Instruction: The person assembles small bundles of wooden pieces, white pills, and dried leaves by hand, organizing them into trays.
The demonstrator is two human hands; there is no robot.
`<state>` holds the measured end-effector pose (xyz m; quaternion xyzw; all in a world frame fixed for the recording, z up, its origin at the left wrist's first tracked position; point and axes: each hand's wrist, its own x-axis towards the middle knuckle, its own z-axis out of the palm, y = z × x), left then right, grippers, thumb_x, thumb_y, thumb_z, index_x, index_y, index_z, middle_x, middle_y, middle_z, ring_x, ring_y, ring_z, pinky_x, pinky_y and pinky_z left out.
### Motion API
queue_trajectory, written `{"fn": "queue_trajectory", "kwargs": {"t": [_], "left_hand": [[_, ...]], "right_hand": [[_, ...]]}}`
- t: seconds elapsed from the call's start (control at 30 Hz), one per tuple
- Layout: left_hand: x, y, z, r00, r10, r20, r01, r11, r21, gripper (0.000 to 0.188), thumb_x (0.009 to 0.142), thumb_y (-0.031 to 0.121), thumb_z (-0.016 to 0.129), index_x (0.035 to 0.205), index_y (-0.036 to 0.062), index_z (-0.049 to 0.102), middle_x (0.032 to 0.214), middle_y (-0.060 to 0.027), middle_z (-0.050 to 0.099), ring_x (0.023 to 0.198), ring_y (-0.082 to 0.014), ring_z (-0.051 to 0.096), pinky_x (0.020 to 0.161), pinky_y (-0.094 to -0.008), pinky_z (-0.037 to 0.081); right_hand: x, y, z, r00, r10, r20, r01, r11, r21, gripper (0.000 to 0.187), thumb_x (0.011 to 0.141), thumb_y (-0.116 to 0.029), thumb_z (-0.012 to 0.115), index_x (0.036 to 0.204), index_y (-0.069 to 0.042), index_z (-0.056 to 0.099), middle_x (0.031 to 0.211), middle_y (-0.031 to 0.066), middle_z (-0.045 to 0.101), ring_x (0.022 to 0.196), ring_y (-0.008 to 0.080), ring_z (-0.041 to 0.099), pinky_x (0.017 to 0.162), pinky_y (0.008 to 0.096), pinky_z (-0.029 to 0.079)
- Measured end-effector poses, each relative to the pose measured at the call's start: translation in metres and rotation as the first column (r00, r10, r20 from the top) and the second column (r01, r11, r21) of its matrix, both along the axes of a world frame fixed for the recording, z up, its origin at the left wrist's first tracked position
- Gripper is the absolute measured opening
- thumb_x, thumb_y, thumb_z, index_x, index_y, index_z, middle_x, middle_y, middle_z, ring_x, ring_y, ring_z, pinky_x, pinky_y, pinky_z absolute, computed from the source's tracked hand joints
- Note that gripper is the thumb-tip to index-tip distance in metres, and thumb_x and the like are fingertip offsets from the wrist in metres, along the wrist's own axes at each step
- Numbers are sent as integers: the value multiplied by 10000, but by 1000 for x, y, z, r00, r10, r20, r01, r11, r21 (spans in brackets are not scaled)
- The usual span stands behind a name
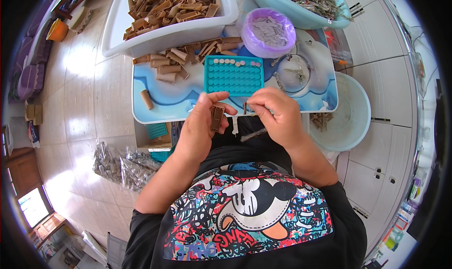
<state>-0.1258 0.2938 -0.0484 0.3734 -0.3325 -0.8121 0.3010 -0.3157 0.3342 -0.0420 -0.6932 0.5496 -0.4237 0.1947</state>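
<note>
Surface: a small blue and white one, right in front of the person.
White tub: at the far left of the surface, full of brown pieces.
Blue bowl: at the far right, with grey bits in it.
Pale bucket: just off the right edge of the surface.
Purple bowl: between the tub and the blue bowl, with pale bits inside.
Teal tray: in the middle of the surface, many little holes, a few round bits in its top row.
Loose pieces: a brown heap left of the tray.
Left hand: closed on a brown piece, held up near the body, below the tray.
Right hand: fingers pinched on a thin pin, just beside the brown piece.
</note>
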Motion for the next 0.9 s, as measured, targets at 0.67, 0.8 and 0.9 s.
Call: {"fn": "queue_trajectory", "kwargs": {"t": [0.67, 0.8, 0.9], "left_hand": [[-7, 9, -17, 955, 66, -288, -2, 976, 217, 400, 964, 215, 325, 1264, -29, 428, 1038, -62, 562, 875, -140, 525, 792, -289, 413], [-5, 8, -13, 960, 51, -275, 12, 975, 221, 326, 964, 133, 410, 1256, -9, 442, 1040, -66, 576, 923, -131, 562, 815, -280, 457], [-3, 7, -13, 988, -9, -153, 26, 994, 110, 316, 977, 116, 388, 1260, -15, 437, 1038, -83, 579, 921, -148, 576, 846, -298, 475]], "right_hand": [[25, -9, -25, 970, 38, 242, -45, 999, 20, 137, 746, 17, 675, 856, -63, 662, 970, 92, 566, 872, 212, 556, 732, 298, 456], [23, -8, -21, 961, 39, 272, -61, 996, 71, 141, 750, 31, 670, 865, -49, 660, 982, 104, 566, 894, 206, 563, 739, 282, 456], [22, -8, -24, 955, 70, 287, -100, 991, 93, 139, 762, 15, 670, 885, -46, 654, 975, 107, 563, 848, 205, 571, 708, 273, 459]]}}
